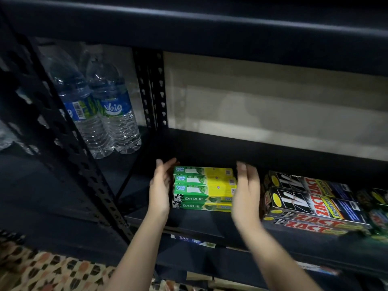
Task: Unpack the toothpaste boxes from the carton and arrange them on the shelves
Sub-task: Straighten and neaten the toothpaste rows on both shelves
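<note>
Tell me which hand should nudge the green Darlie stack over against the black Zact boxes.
Left, probably. The left hand lies flat against the Darlie stack on its far side from the Zact boxes, so it could push that way. The right hand stands in the gap between them.

We note a dark metal rack (98,185) with perforated uprights, dimly lit. A pale wall (273,101) shows behind it at centre right. Patterned flooring (42,269) lies lower left.

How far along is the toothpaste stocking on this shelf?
Done: a stack of green Darlie boxes sits on the shelf, left of the black Zact boxes. In hand: the left hand and right hand flank the stack with straight fingers, apparently squaring it. Left: the carton is out of view, so the remaining count is unknown.
</note>
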